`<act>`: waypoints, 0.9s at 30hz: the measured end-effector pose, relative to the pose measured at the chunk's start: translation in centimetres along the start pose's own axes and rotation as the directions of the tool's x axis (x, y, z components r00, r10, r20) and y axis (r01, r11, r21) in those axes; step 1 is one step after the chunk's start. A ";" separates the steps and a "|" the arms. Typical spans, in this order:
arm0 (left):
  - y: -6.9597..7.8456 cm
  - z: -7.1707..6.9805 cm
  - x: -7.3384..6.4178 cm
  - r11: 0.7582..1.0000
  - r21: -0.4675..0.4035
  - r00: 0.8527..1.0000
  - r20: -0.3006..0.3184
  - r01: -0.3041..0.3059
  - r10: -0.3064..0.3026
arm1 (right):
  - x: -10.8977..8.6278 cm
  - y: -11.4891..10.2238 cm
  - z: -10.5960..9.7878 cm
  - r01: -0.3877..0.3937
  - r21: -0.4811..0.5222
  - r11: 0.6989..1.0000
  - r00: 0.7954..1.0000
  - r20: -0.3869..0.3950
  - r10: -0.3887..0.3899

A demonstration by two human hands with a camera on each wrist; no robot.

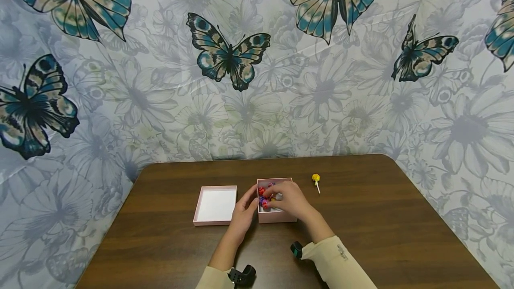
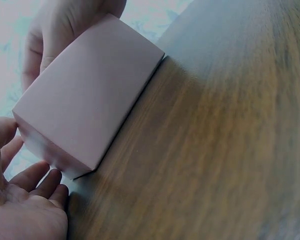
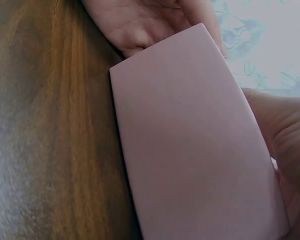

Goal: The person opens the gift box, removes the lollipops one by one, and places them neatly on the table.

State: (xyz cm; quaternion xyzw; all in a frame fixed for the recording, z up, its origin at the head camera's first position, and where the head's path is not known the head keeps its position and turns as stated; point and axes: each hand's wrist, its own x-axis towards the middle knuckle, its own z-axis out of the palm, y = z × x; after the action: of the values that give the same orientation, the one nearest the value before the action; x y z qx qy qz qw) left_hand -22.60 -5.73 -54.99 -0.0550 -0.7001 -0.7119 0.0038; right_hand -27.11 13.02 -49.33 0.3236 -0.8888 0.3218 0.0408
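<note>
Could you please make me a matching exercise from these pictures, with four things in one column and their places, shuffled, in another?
Things
1. Yellow lollipop
2. Shallow white-lined lid
3. Left hand
4. Right hand

Places
A. At the left side of the open pink box
B. Lying on the brown table, right of the pink box
C. Over the pink box, fingers reaching in
D. On the table, to the left of both hands

Pairs: 1-B, 2-D, 3-A, 4-C

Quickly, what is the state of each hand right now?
Left hand: open, touching the pink box.
Right hand: over candies in the box; cannot tell whether it holds one.
</note>
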 end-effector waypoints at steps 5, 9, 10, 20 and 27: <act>0.1 0.0 -0.1 1.000 0.006 1.000 -0.003 -0.003 0.003 | 0.0 -0.4 0.1 -0.055 -0.035 0.998 0.998 0.027 0.056; 0.1 0.0 -0.1 1.000 0.018 1.000 -0.002 0.000 0.000 | -0.1 -0.4 0.3 -0.087 -0.081 0.993 0.995 0.037 0.090; 0.1 0.0 -0.1 1.000 0.018 1.000 -0.003 0.003 -0.003 | -0.1 -0.4 0.3 -0.087 -0.091 0.992 0.995 0.038 0.091; 0.0 0.0 0.0 1.000 0.007 1.000 -0.006 -0.003 0.003 | 0.4 -0.6 0.3 -0.075 -0.114 0.991 0.994 0.072 0.083; -0.1 -0.1 0.1 1.000 0.009 1.000 0.001 -0.006 0.006 | 0.6 -0.7 0.4 -0.032 -0.162 0.986 0.997 0.067 0.044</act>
State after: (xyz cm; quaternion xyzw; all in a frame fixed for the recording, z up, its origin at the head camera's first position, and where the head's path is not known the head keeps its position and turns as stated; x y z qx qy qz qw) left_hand -22.68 -5.78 -55.08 -0.0576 -0.7031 -0.7087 0.0060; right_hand -27.14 12.08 -49.08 0.3134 -0.9189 0.2379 0.0293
